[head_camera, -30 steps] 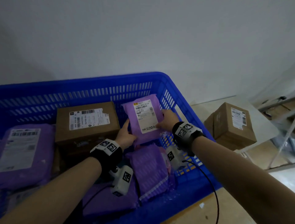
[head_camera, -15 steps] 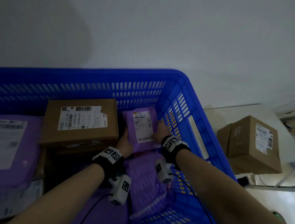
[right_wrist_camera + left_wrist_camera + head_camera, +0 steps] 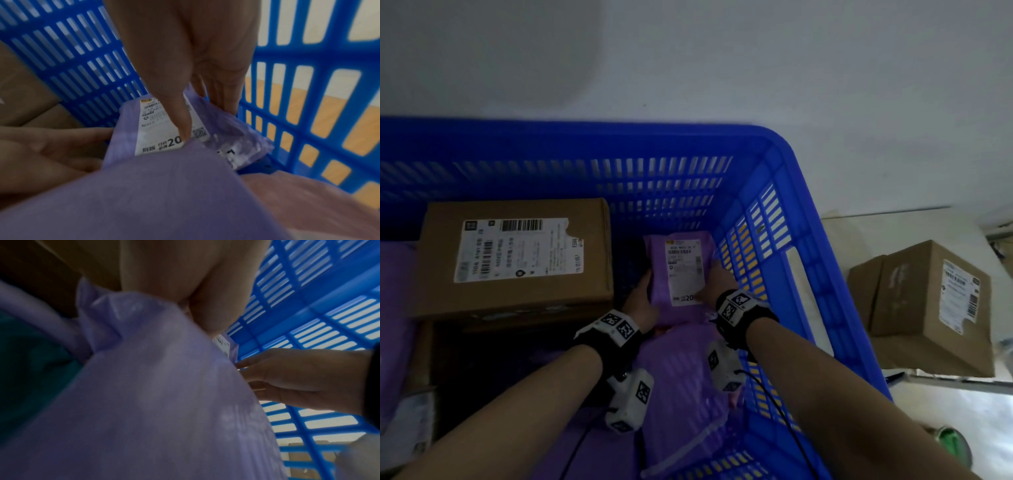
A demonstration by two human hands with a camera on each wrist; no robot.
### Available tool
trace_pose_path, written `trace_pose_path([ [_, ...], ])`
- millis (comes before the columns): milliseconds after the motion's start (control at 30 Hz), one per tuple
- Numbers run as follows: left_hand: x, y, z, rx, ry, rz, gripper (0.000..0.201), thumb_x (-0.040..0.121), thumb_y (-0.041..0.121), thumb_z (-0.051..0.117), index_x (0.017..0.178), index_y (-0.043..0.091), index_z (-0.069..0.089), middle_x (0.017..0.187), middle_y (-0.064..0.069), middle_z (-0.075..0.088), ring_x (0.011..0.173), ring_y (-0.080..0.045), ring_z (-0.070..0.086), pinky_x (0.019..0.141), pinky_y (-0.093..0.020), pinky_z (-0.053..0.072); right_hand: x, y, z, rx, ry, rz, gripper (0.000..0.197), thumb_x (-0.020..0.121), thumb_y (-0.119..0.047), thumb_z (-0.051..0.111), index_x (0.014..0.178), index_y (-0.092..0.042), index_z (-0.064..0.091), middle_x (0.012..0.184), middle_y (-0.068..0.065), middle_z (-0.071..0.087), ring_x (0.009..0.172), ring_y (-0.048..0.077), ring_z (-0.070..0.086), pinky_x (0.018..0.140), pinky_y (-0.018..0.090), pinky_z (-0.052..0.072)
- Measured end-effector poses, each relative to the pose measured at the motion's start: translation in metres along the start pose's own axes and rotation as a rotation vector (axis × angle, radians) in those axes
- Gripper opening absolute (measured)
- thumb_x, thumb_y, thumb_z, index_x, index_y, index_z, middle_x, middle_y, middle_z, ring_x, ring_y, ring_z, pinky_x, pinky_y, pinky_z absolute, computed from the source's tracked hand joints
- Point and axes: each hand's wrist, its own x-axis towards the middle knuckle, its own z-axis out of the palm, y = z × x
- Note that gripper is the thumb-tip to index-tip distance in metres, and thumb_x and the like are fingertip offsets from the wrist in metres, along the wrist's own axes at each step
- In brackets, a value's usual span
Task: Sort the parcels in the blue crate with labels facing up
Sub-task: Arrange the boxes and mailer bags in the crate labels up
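both hands hold a purple parcel (image 3: 681,274), label up, in the blue crate's (image 3: 804,260) far right corner: left hand (image 3: 642,303) grips its left edge, right hand (image 3: 717,282) pinches its right edge, thumb on the label, beside a cardboard box (image 3: 517,257).

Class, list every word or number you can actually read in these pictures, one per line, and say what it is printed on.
"20": large digits at the bottom of the white label on the purple parcel.
"NO03", roughly: small print mid-label, blurred.
Barcode and other lines on that label: too small to read.
Label on the cardboard box in the crate: barcodes only, text blurred.
Label on the cardboard box outside the crate: unreadable.
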Motion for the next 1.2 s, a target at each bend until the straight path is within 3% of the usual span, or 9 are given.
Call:
trace_pose_path([
  [267, -0.017, -0.009, -0.008, 0.063, 0.021, -0.039, 0.036, 0.091, 0.005, 0.055, 0.126, 0.0, 0.056, 0.128, -0.017, 0.059, 0.115, -0.028, 0.057, 0.099, -0.034, 0.044, -0.016, -0.004, -0.013, -0.079, -0.054, -0.12, 0.051, 0.084, -0.019, 0.068, 0.126, -0.001, 0.049, 0.128, 0.017, 0.055, 0.114, 0.031, 0.056, 0.091, 0.035, 0.05],
  [467, -0.045, -0.005, -0.016, 0.214, -0.179, -0.062, 0.033, 0.084, 0.032, 0.068, 0.099, 0.003, 0.071, 0.09, -0.006, 0.065, 0.078, -0.011, 0.057, 0.067, -0.021, 0.045, -0.051, -0.011, -0.03, -0.143, -0.238, -0.303, 0.05, 0.085, -0.021, 0.068, 0.131, -0.011, 0.054, 0.135, 0.01, 0.055, 0.126, 0.021, 0.048, 0.102, 0.025, 0.038],
  [533, -0.053, -0.006, -0.016, 0.355, -0.217, -0.044, 0.034, 0.08, 0.033, 0.072, 0.097, 0.003, 0.073, 0.085, -0.003, 0.063, 0.075, -0.01, 0.055, 0.063, -0.021, 0.042, -0.065, -0.012, -0.026, -0.216, -0.332, -0.34, 0.047, 0.083, -0.015, 0.069, 0.129, -0.012, 0.057, 0.131, 0.006, 0.059, 0.121, 0.017, 0.053, 0.09, 0.014, 0.038],
  [633, -0.06, -0.005, -0.014, 0.449, -0.175, 0.02, 0.026, 0.079, 0.019, 0.074, 0.101, 0.006, 0.072, 0.091, -0.001, 0.063, 0.087, -0.01, 0.055, 0.077, -0.024, 0.043, -0.079, -0.01, -0.018, -0.338, -0.396, -0.403, 0.047, 0.08, -0.008, 0.071, 0.126, -0.01, 0.061, 0.121, 0.004, 0.064, 0.094, 0.011, 0.057, 0.056, -0.002, 0.035],
  [700, -0.068, 0.0, -0.013, 0.441, -0.15, 0.034, 0.023, 0.076, 0.016, 0.076, 0.097, 0.007, 0.072, 0.09, -0.002, 0.063, 0.088, -0.011, 0.055, 0.08, -0.026, 0.044, -0.084, -0.008, -0.015, -0.387, -0.396, -0.436, 0.049, 0.078, -0.008, 0.073, 0.125, -0.01, 0.062, 0.119, 0.006, 0.064, 0.088, 0.007, 0.052, 0.051, 0.001, 0.035],
  [800, -0.076, 0.005, -0.012, 0.423, -0.131, 0.035, 0.023, 0.072, 0.016, 0.08, 0.092, 0.011, 0.067, 0.092, -0.005, 0.061, 0.086, -0.014, 0.055, 0.079, -0.029, 0.046, -0.094, -0.007, -0.017, -0.436, -0.384, -0.46, 0.049, 0.077, -0.013, 0.075, 0.124, -0.01, 0.062, 0.123, 0.009, 0.064, 0.094, 0.009, 0.05, 0.07, 0.014, 0.039],
  [933, -0.09, 0.017, -0.014, 0.485, -0.174, 0.06, 0.038, 0.076, 0.018, 0.077, 0.111, 0.006, 0.067, 0.098, -0.002, 0.061, 0.091, -0.012, 0.056, 0.077, -0.024, 0.044, -0.11, -0.007, -0.025, -0.444, -0.322, -0.484, 0.045, 0.078, -0.013, 0.074, 0.122, -0.01, 0.063, 0.123, 0.007, 0.063, 0.102, 0.015, 0.056, 0.08, 0.019, 0.038],
  [1067, -0.103, 0.03, -0.025, 0.552, -0.251, 0.079, 0.032, 0.078, 0.02, 0.075, 0.109, 0.01, 0.07, 0.101, -0.003, 0.068, 0.09, -0.013, 0.059, 0.074, -0.027, 0.049, -0.126, -0.007, -0.038, -0.359, -0.274, -0.483, 0.035, 0.078, -0.012, 0.074, 0.113, -0.01, 0.068, 0.108, 0.006, 0.067, 0.093, 0.011, 0.053, 0.084, 0.025, 0.045],
  [1200, -0.117, 0.053, -0.045, 0.585, -0.244, 0.199, 0.029, 0.08, 0.021, 0.073, 0.106, 0.009, 0.071, 0.103, -0.008, 0.07, 0.088, -0.013, 0.06, 0.068, -0.023, 0.048, -0.147, -0.013, -0.065, -0.283, -0.226, -0.507, 0.039, 0.079, -0.013, 0.072, 0.118, -0.013, 0.066, 0.1, 0.0, 0.063, 0.093, 0.008, 0.052, 0.074, 0.018, 0.043],
])
